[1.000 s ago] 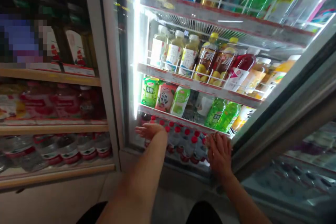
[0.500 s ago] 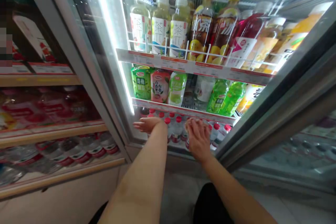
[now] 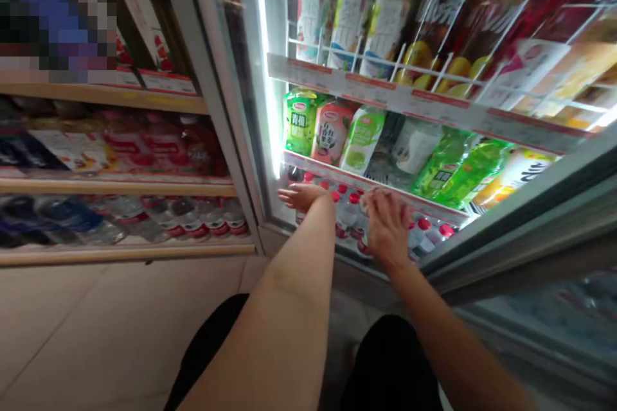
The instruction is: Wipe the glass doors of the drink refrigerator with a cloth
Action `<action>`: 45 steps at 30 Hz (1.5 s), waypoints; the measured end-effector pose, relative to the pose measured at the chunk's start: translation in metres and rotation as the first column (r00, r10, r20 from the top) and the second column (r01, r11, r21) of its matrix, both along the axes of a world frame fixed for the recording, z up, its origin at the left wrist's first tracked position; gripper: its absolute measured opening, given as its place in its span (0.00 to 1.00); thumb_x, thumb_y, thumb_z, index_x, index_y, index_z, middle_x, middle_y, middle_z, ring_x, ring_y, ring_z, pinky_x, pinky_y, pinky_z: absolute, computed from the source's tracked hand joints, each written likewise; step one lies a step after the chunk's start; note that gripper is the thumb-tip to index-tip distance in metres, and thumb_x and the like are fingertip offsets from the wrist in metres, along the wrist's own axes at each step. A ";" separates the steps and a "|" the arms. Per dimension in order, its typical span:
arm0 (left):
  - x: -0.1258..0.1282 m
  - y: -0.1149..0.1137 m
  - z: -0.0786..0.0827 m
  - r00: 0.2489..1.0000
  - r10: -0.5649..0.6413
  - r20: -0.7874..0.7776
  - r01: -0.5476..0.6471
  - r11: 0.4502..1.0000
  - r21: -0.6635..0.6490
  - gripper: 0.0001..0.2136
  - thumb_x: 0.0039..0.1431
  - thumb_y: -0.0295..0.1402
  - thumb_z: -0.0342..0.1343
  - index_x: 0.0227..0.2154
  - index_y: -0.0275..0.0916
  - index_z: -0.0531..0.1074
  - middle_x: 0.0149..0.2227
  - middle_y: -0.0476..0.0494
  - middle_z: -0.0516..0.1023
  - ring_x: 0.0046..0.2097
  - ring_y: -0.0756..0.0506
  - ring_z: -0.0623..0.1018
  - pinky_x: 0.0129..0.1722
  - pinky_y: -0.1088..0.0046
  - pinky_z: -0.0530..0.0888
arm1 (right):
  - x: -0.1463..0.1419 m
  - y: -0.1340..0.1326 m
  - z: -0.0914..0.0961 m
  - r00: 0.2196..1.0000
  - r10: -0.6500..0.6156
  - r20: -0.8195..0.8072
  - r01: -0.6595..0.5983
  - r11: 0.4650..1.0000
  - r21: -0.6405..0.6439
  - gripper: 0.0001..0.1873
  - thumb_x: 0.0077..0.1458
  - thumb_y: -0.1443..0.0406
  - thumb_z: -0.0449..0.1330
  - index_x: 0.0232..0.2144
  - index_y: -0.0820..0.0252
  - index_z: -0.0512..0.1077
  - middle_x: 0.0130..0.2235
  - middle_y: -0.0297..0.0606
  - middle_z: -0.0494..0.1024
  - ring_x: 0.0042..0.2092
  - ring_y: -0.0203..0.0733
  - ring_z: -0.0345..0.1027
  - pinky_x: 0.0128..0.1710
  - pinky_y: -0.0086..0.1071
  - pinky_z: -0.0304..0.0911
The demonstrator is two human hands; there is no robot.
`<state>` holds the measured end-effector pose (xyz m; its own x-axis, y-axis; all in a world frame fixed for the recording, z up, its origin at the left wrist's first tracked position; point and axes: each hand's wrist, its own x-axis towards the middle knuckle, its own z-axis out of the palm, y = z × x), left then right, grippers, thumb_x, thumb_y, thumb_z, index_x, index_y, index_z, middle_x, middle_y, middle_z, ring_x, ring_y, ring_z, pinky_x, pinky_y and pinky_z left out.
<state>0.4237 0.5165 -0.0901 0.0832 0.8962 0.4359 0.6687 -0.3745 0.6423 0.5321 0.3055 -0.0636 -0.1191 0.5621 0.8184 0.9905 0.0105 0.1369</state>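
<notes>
Red-capped water bottles (image 3: 349, 217) are filling the cooler's bottom shelf (image 3: 366, 183); I'm spreading my left grip (image 3: 303, 196) beside them, my right grip (image 3: 388, 228) over them.

Bottled water (image 3: 349, 215) sits low — under juice bottles (image 3: 332, 131) (inside the cooler (image 3: 216, 77)).

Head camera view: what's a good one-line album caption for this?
Left hand and right hand reach into an open drinks cooler, at red-capped plastic bottles on its bottom shelf.
</notes>
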 end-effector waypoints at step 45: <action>0.003 -0.060 0.410 0.989 -0.067 0.131 -0.082 0.494 0.866 0.27 0.70 0.38 0.42 0.70 0.41 0.58 0.73 0.40 0.52 0.75 0.36 0.47 0.72 0.46 0.46 | 0.085 -0.014 0.425 0.982 -0.181 -0.046 0.176 0.818 0.547 0.27 0.69 0.65 0.47 0.68 0.56 0.61 0.71 0.38 0.59 0.73 0.54 0.46 0.71 0.57 0.43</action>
